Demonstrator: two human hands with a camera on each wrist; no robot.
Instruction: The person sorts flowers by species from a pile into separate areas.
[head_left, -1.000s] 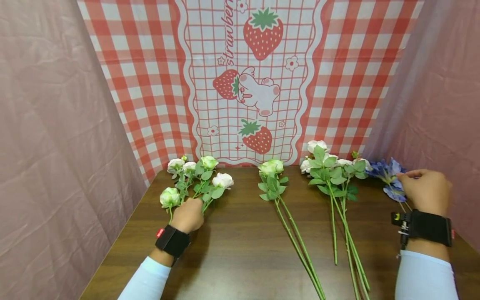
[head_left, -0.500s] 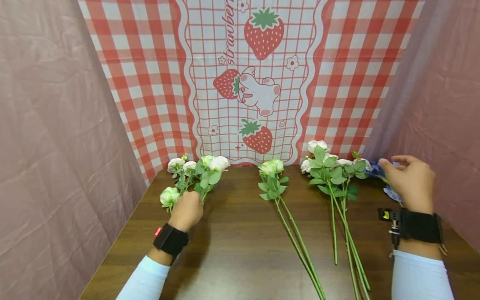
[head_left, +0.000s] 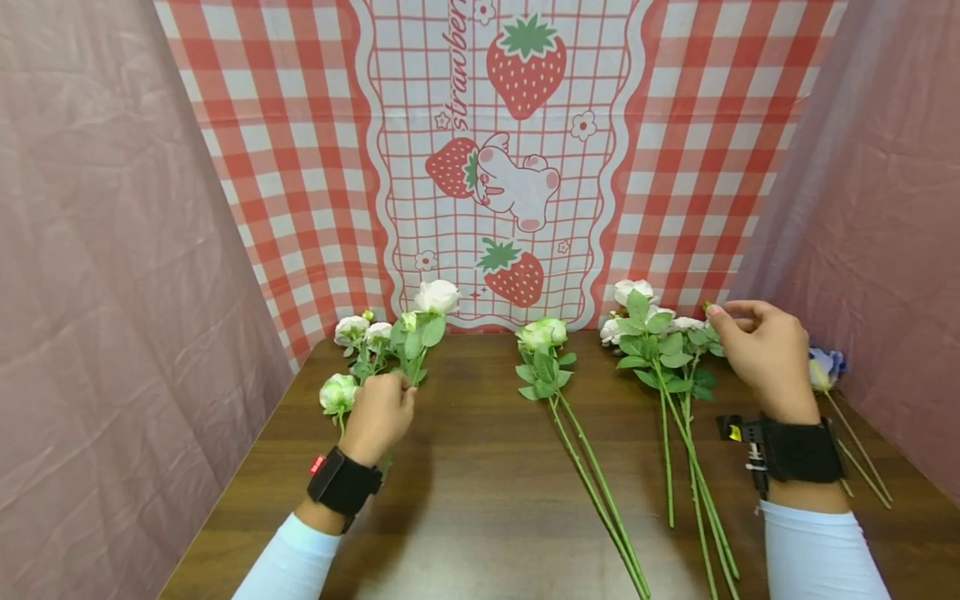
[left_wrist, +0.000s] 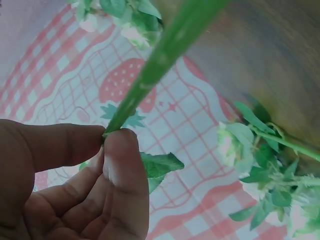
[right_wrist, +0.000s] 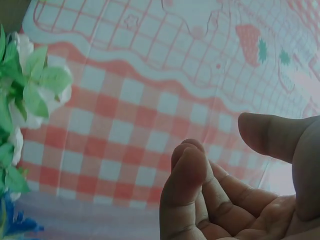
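Note:
My left hand (head_left: pixel 381 417) pinches the green stem (left_wrist: pixel 155 72) of an artificial white rose between thumb and forefinger. The rose's bloom (head_left: pixel 437 297) stands above the table's back edge, level with the cloth behind. Beside that hand lie a green-white rose (head_left: pixel 339 393) and smaller white roses (head_left: pixel 351 331). Over on the right, my right hand (head_left: pixel 768 358) is raised by a bunch of white roses (head_left: pixel 633 293). Its thumb and fingers are apart in the right wrist view, with nothing between them. Blue flowers (head_left: pixel 827 365) lie behind and beyond this hand, partly hidden.
A green-white rose (head_left: pixel 543 333) with long stems lies mid-table, its stems running toward the front. More long stems (head_left: pixel 697 483) stretch forward from the right bunch. A strawberry-print checked cloth (head_left: pixel 517 175) hangs behind the wooden table (head_left: pixel 480 500); pink drapes (head_left: pixel 120 250) flank it.
My left hand has lifted the white rose, its bloom rising and shifting slightly left. The right hand has moved left, away from the blue flowers, with its fingers parting.

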